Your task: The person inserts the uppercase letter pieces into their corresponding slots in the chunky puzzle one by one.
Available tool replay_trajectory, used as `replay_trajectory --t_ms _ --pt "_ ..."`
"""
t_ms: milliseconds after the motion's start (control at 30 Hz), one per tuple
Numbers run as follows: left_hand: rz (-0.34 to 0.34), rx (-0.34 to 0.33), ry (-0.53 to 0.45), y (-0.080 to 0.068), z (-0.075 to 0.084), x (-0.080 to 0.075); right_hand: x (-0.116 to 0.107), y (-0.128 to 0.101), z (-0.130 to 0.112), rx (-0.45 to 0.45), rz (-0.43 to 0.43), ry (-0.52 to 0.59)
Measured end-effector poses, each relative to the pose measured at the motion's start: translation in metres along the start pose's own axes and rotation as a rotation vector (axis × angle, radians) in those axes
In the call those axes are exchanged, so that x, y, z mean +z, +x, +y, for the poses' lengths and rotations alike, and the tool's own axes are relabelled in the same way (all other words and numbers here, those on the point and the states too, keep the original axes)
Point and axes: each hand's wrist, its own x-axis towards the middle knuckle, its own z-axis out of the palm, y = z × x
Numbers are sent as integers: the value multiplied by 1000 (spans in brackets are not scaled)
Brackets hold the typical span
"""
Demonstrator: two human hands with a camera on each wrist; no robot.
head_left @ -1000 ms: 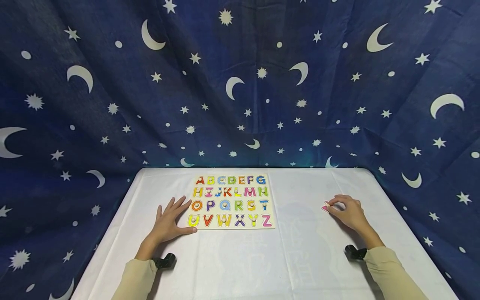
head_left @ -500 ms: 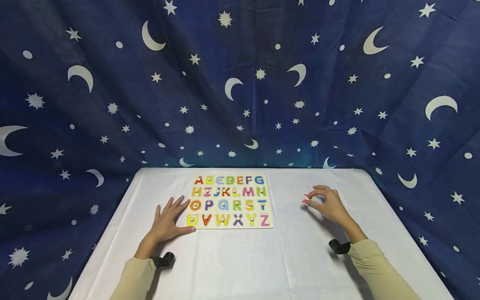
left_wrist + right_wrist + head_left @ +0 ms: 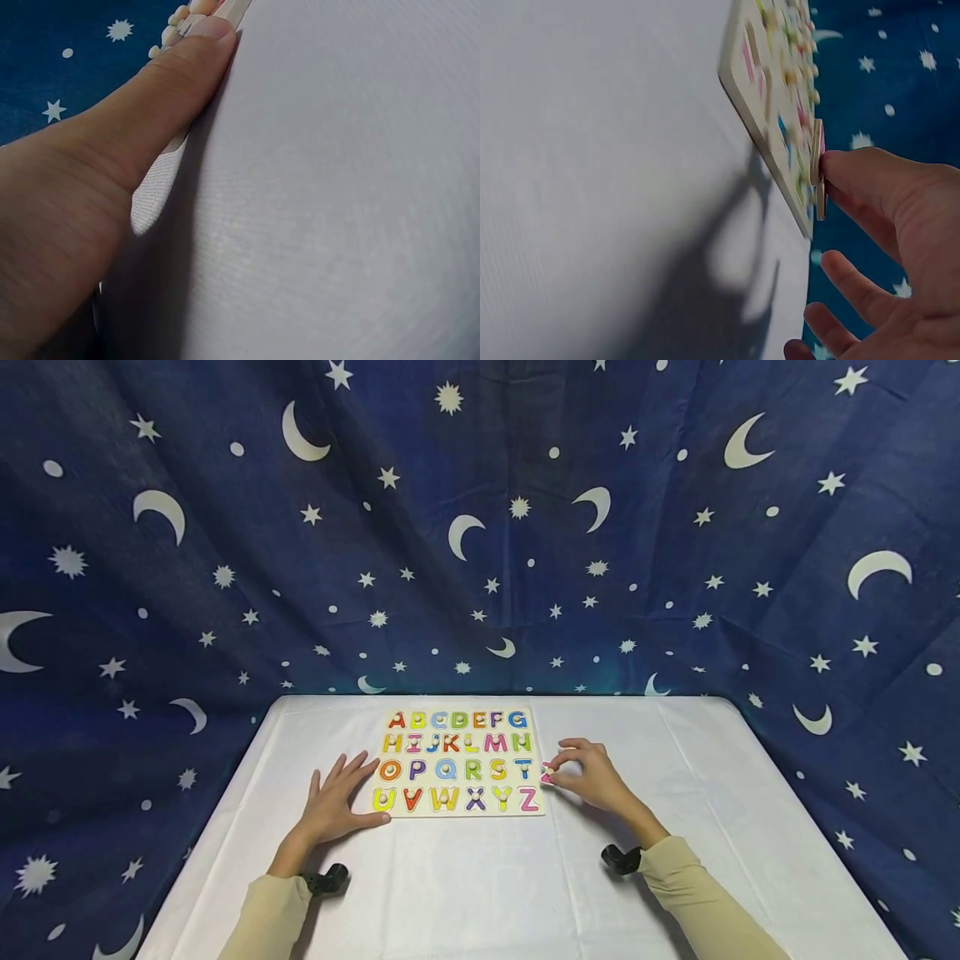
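Note:
A wooden alphabet puzzle board (image 3: 459,784) lies on the white-covered table, its coloured letters in rows, most with small round knobs. At its lower right corner, the pink Z spot (image 3: 528,800) shows no knob and looks recessed in the right wrist view. My right hand (image 3: 596,779) pinches a pink letter piece (image 3: 818,150) between thumb and index finger, raised beside the board's right edge; the other fingers stand apart from it. Spread flat, my left hand (image 3: 330,810) rests along the board's left side, its thumb (image 3: 202,46) on the lower left corner.
A white cloth (image 3: 480,885) covers the table. Behind and around it hangs a dark blue curtain (image 3: 420,635) with moons and stars. Black wrist-worn cameras (image 3: 327,880) sit below both hands.
My right hand has carried the pink letter piece leftward across the table to the board's right edge. The left hand and the board have stayed in place.

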Motion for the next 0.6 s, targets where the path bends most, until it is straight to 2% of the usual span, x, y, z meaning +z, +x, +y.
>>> replay_trajectory --t_ms 300,600 --pt "8 18 13 0 3 -3 26 -9 -12 3 -77 17" --pt "6 9 17 -2 3 -3 35 -13 -18 4 -96 -11"
